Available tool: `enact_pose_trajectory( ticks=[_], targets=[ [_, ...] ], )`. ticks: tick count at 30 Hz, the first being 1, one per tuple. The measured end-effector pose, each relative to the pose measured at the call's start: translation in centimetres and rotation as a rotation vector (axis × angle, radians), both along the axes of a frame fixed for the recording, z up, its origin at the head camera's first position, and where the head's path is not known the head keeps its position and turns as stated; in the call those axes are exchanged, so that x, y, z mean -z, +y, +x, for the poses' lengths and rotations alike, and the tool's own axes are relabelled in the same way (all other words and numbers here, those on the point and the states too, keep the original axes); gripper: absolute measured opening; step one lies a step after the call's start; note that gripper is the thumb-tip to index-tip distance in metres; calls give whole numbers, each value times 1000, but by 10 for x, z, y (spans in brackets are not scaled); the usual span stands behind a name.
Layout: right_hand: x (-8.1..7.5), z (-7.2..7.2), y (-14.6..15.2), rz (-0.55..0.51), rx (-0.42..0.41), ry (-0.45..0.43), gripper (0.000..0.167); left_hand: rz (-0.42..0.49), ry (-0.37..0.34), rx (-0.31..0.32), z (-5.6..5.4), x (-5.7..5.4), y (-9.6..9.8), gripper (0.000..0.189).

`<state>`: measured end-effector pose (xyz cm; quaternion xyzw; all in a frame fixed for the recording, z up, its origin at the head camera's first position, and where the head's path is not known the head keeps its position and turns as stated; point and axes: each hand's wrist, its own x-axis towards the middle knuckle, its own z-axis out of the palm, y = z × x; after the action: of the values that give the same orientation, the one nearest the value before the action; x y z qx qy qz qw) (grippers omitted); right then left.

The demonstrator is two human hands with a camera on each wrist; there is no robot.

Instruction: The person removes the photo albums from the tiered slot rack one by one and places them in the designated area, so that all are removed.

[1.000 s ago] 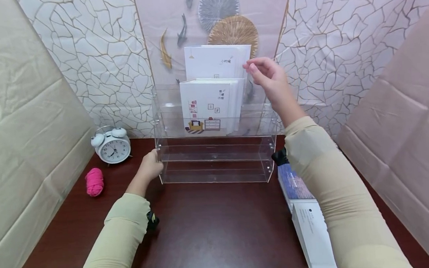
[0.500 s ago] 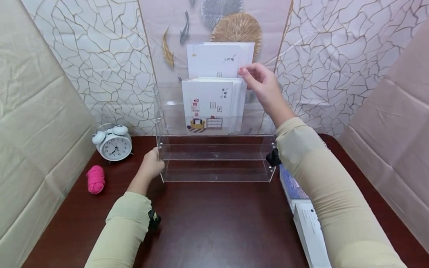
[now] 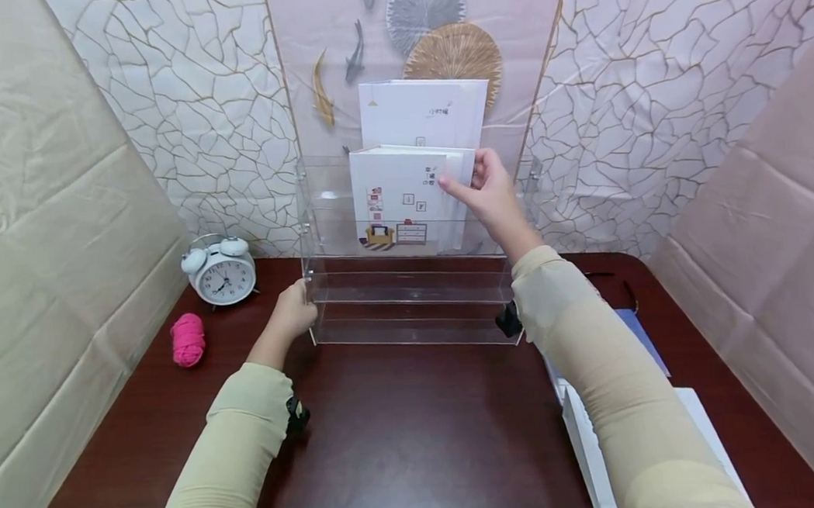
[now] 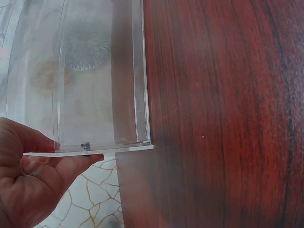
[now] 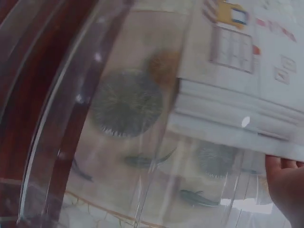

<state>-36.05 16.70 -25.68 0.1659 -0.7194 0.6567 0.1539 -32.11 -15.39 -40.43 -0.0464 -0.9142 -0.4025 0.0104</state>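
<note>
A clear acrylic tiered rack (image 3: 412,286) stands at the back of the table. My left hand (image 3: 295,310) grips its left side panel, the thumb on one face and fingers on the other in the left wrist view (image 4: 33,173). On the upper tiers stand two white picture books, the back book (image 3: 398,115) rising above the front book (image 3: 393,196). My right hand (image 3: 493,198) pinches the front book at its upper right edge, thumb on the cover and fingers behind. In the right wrist view only part of this hand (image 5: 289,190) shows, at the book's edge.
On the left stand a white twin-bell alarm clock (image 3: 225,281) and a pink ball of yarn (image 3: 188,340). A white book (image 3: 591,460) and a blue book (image 3: 641,334) lie at the right, partly behind my right sleeve. A patterned cloth backdrop (image 3: 197,142) hangs behind the rack.
My right hand has come down and left from beside the back book to the front book and now pinches its edge. My left hand keeps its grip on the rack.
</note>
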Motion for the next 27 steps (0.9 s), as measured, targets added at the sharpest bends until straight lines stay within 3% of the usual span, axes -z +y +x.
enact_pose_trajectory(
  ticks=[3,7,14,27],
  targets=[
    [9,2,0,88,2,-5,58,-10,11,5,-1,1,0,30],
    [18,3,-4,191,86,11,65,-19,26,1,-1,1,-1,28],
    [17,5,-14,394,337,-22,70,-14,21,5,0,0,-1,29],
    [7,-4,-19,292,321,-8,65,-10,8,16,-1,-1,-1,27]
  ],
)
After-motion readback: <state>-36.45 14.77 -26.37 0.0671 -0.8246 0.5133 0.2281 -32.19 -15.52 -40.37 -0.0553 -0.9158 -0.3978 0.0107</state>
